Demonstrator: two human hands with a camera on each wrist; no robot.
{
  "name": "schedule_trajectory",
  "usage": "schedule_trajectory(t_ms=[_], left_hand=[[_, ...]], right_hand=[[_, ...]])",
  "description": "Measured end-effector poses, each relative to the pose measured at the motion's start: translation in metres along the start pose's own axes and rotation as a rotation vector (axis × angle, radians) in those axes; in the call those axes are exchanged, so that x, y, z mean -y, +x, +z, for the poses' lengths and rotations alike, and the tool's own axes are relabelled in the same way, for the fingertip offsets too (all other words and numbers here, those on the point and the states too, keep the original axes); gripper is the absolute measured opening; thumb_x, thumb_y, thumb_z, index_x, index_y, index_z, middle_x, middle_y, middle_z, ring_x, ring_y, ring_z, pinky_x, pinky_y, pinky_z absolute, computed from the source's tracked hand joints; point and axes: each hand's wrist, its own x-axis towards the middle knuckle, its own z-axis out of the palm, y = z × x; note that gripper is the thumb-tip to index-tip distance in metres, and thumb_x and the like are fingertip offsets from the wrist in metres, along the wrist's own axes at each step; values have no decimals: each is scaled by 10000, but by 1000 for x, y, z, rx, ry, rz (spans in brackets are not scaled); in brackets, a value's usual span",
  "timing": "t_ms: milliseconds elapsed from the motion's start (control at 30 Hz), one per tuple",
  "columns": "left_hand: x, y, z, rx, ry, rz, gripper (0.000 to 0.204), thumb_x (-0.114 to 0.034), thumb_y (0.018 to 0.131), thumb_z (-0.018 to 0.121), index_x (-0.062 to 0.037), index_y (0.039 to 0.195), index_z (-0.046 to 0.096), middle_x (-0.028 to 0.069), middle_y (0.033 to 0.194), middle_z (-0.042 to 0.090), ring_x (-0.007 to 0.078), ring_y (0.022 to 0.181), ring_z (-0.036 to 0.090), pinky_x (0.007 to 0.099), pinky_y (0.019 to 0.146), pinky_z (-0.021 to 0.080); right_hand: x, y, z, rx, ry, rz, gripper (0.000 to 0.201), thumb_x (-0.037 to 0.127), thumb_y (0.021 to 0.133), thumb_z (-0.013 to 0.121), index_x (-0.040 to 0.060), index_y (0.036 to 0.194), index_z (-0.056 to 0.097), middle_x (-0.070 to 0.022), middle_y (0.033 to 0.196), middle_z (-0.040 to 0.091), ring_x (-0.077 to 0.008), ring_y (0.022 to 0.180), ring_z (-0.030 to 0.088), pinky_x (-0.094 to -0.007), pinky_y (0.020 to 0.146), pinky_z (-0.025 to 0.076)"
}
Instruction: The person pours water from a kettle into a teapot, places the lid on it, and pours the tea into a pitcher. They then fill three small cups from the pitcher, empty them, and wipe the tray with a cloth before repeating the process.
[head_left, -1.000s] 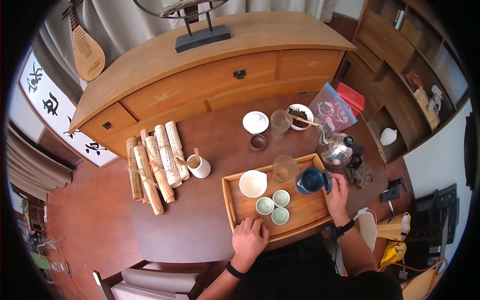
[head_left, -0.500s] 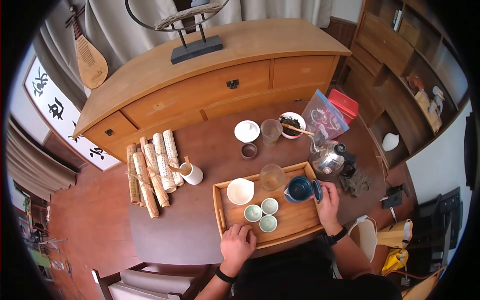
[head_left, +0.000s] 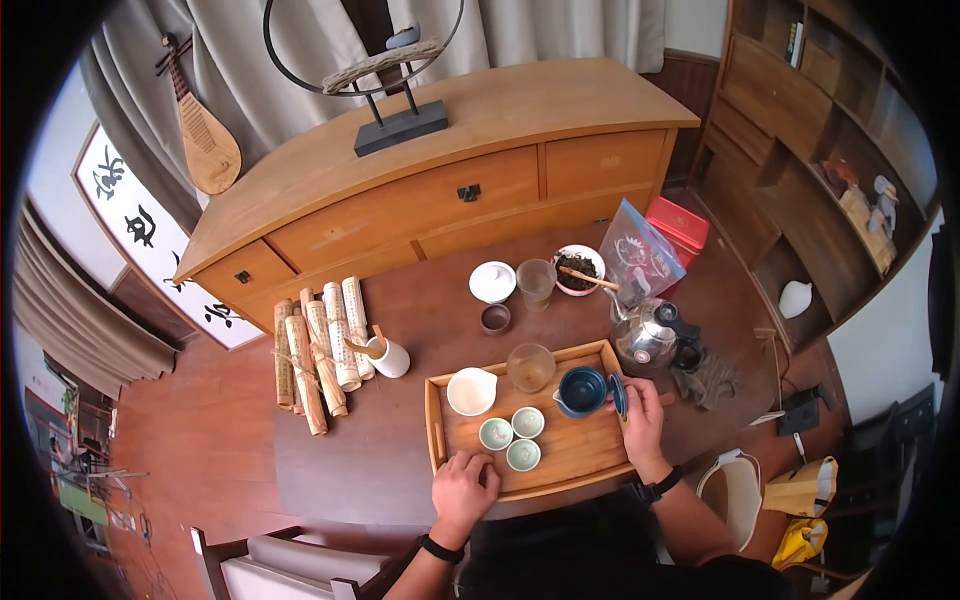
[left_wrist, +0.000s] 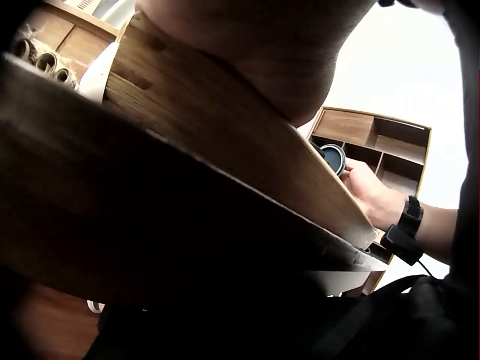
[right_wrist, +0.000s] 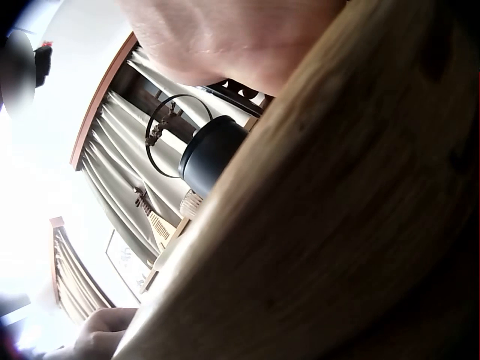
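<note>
In the head view my right hand (head_left: 643, 420) pinches a dark blue lid (head_left: 618, 396), held on edge beside the open dark blue teapot (head_left: 582, 391). The same lid (left_wrist: 332, 159) shows in the left wrist view, with the right hand (left_wrist: 367, 193) at its side. My left hand (head_left: 465, 490) rests on the front left rim of the wooden tray (head_left: 580, 455), fingers loosely bent and holding nothing. Three pale green cups (head_left: 523, 455) sit together on the tray, below a white pouring bowl (head_left: 471, 391) and a glass cup (head_left: 531, 368).
Right of the tray stand a steel kettle (head_left: 645, 340) and a crumpled grey cloth (head_left: 706, 380). Farther back are a bowl of tea leaves (head_left: 575, 272), a glass (head_left: 535, 288), a white lidded bowl (head_left: 492, 282) and a small brown cup (head_left: 495, 319). Bamboo scrolls (head_left: 322, 350) lie left.
The head view has tilted up and turned a little, so the tray sits farther left in it. Both hands and the lid keep nearly the same places around the tray.
</note>
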Motion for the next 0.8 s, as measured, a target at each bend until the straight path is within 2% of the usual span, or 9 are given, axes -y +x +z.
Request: schedule_trajectory(t_ms=[133,500,800], left_hand=[[-2,2,-2,-20,14,27,66,-105,857,806,-127,919,799,53,946,752,289,824,745,431,751,605],[-1,0,1,-3,34,11,67,-119,867,814,-128,934,809,69,913,723,306,824,738,442,760,605],[2,-2,4,-20,17,-8,82,-112,870,820,-129,950,814,79,937,742,323,848,748,447,770,614]], right_hand=[[-2,0,-2,7,-7,10,241,137,1224,534,-21,1337,676,-92,1131,766,-141,1010,725,-310,905,615],[-3,1,-2,8,-23,8,245,150,1225,541,-22,1338,672,-95,1142,765,-148,1021,732,-317,888,629],[1,3,-1,-14,35,41,272,183,1242,485,-13,1335,649,-128,1120,775,-169,975,734,-338,894,616]])
